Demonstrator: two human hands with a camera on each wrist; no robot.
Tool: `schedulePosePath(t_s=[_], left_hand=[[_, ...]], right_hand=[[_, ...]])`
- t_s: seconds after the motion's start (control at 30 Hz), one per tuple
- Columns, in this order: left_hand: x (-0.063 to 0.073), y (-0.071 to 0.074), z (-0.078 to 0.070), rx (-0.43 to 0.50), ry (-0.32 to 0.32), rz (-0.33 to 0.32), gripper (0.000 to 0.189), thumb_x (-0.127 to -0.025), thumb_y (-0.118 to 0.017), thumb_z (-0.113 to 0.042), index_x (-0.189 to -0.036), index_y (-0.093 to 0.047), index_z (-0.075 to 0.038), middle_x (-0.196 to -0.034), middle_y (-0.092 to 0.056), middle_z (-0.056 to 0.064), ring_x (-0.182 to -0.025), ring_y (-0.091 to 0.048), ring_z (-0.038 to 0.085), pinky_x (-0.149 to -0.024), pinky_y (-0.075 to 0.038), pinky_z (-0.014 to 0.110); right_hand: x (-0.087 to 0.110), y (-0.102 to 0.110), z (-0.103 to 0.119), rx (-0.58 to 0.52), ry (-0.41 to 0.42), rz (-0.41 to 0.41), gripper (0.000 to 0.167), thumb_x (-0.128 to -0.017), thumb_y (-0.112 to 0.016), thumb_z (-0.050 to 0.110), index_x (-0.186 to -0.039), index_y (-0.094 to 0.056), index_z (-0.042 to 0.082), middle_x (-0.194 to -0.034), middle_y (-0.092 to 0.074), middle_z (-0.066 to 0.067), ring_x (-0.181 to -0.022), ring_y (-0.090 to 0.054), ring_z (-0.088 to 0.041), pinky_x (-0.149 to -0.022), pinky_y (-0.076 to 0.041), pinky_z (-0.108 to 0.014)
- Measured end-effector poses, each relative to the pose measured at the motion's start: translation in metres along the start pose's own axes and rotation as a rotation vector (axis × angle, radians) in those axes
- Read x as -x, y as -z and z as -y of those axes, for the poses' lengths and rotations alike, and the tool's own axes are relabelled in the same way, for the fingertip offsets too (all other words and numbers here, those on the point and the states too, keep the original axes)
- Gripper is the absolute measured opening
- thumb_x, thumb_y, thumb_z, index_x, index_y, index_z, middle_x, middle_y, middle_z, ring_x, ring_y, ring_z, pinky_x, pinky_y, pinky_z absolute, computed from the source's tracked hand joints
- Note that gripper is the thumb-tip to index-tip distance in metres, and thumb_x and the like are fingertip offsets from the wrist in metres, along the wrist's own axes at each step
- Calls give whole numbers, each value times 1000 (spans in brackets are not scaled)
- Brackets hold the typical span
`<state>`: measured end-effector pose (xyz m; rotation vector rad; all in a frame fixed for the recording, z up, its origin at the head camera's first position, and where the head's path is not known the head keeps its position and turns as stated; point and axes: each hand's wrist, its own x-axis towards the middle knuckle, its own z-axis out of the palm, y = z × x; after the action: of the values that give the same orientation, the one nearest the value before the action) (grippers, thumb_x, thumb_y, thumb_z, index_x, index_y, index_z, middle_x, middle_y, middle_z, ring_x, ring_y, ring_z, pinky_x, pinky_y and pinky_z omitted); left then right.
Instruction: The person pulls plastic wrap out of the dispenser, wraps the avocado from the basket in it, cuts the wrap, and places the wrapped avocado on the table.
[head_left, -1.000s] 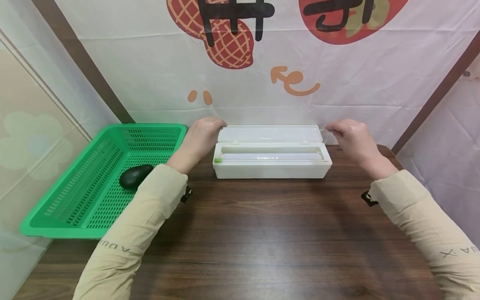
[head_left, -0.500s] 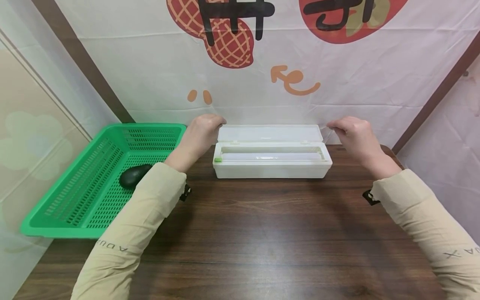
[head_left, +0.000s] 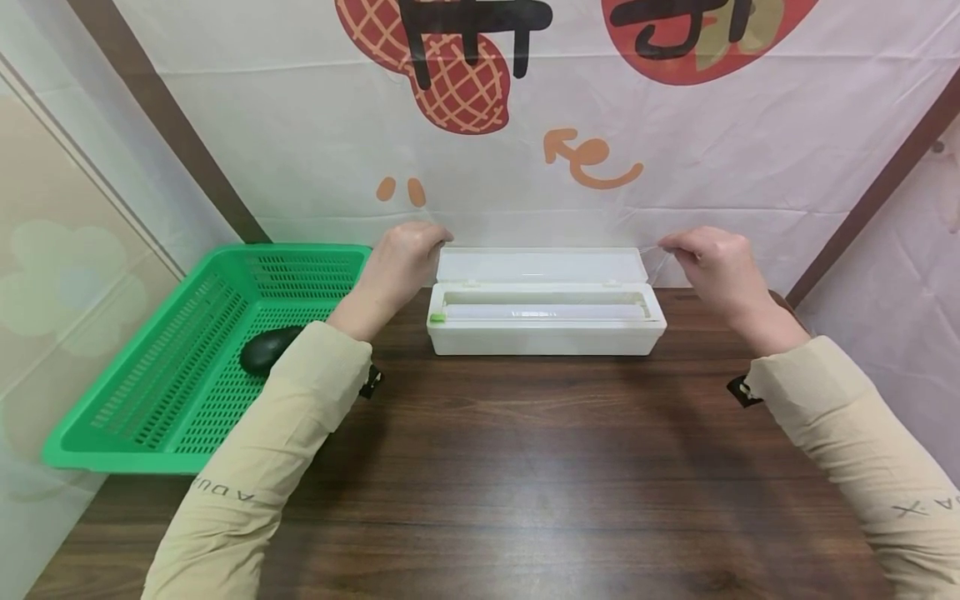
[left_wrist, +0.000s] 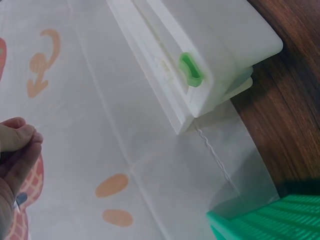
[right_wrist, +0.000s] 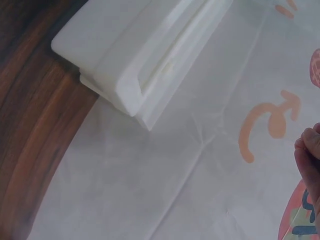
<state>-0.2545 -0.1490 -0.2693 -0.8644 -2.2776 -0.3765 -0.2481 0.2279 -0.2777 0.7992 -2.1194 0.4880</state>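
Note:
A white cling film dispenser (head_left: pixel 543 338) sits at the back of the table, its lid (head_left: pixel 540 265) raised. Inside it lies a film roll (head_left: pixel 540 312), and a green cutter slider (head_left: pixel 437 317) is at the left end of its edge. Clear cling film (head_left: pixel 659 263) shows faintly beside the right hand. My left hand (head_left: pixel 397 265) pinches with thumb and fingers just past the lid's left end; the right hand (head_left: pixel 718 268) pinches the film past the right end. Both wrist views show the fingertips held together, away from the box; film at the left hand is barely visible.
A green slotted basket (head_left: pixel 67 457) stands at the left, holding a dark, glossy, rounded fruit or vegetable (head_left: pixel 266 350). The left forearm crosses over its right side. A printed white cloth (head_left: pixel 300 142) hangs right behind the dispenser. Brown wooden table (head_left: pixel 540 467) extends in front.
Both hands have risen slightly, and the right one has shifted a little to the right, away from the lid. Dispenser and basket have stayed in place.

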Motion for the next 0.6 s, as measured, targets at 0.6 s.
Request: schedulePosePath(t_s=[0.6], left_hand=[[-4, 6, 0, 33, -24, -50, 10, -84, -58, 6, -89, -67, 4, -85, -68, 16, -79, -64, 28, -71, -51, 36]], right_hand=[[-3, 8, 2, 0, 5, -2, 15, -75, -64, -14, -84, -70, -4, -80, -68, -16, -73, -64, -30, -66, -48, -35]])
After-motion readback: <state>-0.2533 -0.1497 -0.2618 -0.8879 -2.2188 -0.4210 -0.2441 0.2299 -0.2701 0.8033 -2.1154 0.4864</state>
